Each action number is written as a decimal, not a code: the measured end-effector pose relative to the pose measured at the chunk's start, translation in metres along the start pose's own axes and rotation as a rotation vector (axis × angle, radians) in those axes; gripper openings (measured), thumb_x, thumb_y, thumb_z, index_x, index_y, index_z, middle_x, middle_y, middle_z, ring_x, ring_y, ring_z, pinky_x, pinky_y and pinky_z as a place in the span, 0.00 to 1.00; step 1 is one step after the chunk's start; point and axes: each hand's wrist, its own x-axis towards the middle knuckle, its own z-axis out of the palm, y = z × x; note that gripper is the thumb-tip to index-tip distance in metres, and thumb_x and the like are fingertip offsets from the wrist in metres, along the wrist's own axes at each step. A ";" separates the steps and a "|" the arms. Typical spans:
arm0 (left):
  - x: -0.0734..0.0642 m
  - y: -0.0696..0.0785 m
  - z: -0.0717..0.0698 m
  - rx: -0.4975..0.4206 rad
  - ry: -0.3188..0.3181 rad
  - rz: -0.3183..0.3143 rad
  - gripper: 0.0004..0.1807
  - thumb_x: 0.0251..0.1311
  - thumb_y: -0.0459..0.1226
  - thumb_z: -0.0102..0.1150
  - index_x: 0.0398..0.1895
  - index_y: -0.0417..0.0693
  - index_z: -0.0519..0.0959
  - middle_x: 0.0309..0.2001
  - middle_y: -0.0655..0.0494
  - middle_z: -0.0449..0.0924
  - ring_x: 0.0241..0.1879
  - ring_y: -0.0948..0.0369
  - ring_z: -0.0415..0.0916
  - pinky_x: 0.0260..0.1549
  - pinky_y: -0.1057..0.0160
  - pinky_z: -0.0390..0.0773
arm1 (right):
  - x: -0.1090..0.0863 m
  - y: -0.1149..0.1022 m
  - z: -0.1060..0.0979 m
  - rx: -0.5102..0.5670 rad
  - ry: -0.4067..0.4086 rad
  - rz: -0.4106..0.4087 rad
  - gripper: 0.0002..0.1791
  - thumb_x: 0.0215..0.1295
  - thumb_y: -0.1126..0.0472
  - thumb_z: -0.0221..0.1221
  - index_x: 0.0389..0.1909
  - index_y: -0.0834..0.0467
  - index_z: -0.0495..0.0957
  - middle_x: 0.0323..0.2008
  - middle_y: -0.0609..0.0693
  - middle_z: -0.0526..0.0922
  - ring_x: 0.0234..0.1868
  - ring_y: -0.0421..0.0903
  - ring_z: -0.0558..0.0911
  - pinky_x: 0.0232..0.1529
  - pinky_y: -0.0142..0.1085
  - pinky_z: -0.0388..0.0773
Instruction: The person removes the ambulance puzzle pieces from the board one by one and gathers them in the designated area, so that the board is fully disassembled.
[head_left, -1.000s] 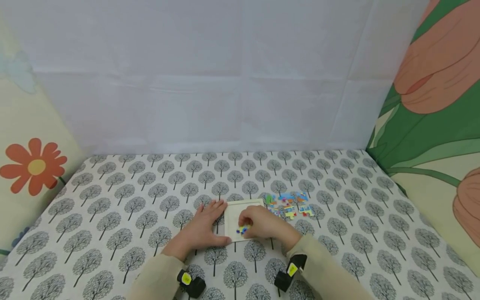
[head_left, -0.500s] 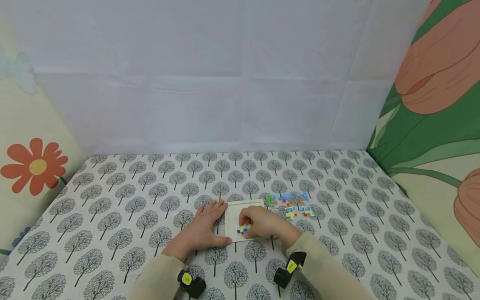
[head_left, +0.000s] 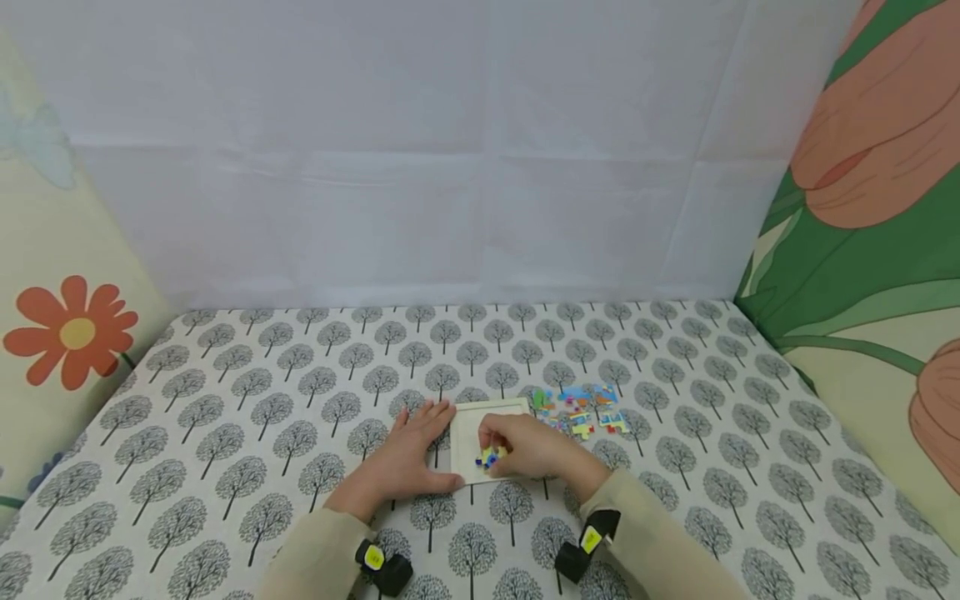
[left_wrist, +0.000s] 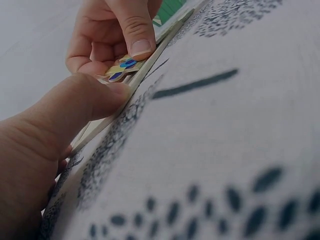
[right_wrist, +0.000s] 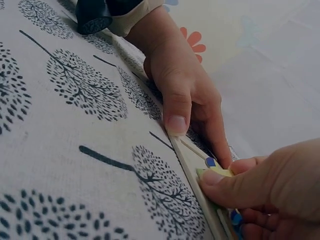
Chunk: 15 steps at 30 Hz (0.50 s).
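A pale wooden puzzle tray [head_left: 467,421] lies flat on the tree-print cloth. My left hand [head_left: 408,454] rests along its left side with fingers spread, the thumb pressing on the near rim [left_wrist: 107,117]. Over the tray's near part, my right hand [head_left: 528,447] pinches a yellow and blue puzzle piece [head_left: 489,458] between thumb and curled fingers. In the left wrist view the piece [left_wrist: 125,66] sits just inside the near rim. Its yellow part [right_wrist: 222,172] shows under the right thumb in the right wrist view; the rest is partly hidden by the fingers.
Several colourful puzzle pieces [head_left: 581,408] lie on the cloth [head_left: 300,367] just right of the tray, partly joined in look and close together. A white sheet [head_left: 450,167] hangs at the back, with flower-print panels on both sides.
My right hand has shifted very slightly to the right, its wrist turning a little, and slightly more of the puzzle piece shows. The left hand stays on the tray.
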 end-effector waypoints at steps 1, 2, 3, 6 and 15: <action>0.000 0.000 0.000 0.001 0.000 -0.001 0.54 0.41 0.53 0.69 0.69 0.36 0.56 0.70 0.41 0.52 0.70 0.42 0.43 0.66 0.38 0.37 | -0.001 0.000 0.000 0.002 0.007 -0.004 0.14 0.52 0.66 0.66 0.33 0.50 0.70 0.24 0.45 0.70 0.23 0.38 0.65 0.26 0.29 0.64; 0.000 0.000 0.000 0.002 0.000 -0.001 0.54 0.41 0.53 0.69 0.69 0.36 0.56 0.70 0.41 0.52 0.70 0.42 0.43 0.66 0.38 0.37 | -0.002 0.001 0.001 0.006 0.017 -0.010 0.14 0.52 0.66 0.65 0.33 0.50 0.70 0.24 0.45 0.70 0.22 0.38 0.65 0.26 0.29 0.64; 0.000 0.000 0.000 0.002 -0.001 -0.001 0.54 0.41 0.53 0.69 0.69 0.36 0.56 0.70 0.41 0.52 0.70 0.42 0.43 0.66 0.38 0.37 | -0.003 0.002 0.001 0.014 0.029 -0.016 0.13 0.53 0.65 0.65 0.33 0.50 0.70 0.24 0.44 0.70 0.23 0.38 0.66 0.26 0.29 0.65; 0.000 0.000 0.000 0.003 -0.001 0.003 0.54 0.41 0.54 0.68 0.69 0.36 0.56 0.70 0.41 0.52 0.70 0.42 0.43 0.66 0.38 0.36 | -0.005 0.006 0.005 0.065 0.079 -0.020 0.11 0.54 0.65 0.64 0.33 0.51 0.72 0.25 0.43 0.71 0.24 0.38 0.67 0.27 0.29 0.66; 0.000 0.000 0.000 0.000 -0.005 0.000 0.54 0.41 0.54 0.69 0.69 0.36 0.56 0.71 0.41 0.51 0.70 0.42 0.43 0.66 0.39 0.35 | -0.004 0.013 0.010 0.186 0.204 -0.008 0.06 0.55 0.67 0.62 0.32 0.54 0.76 0.25 0.43 0.74 0.27 0.38 0.72 0.30 0.30 0.71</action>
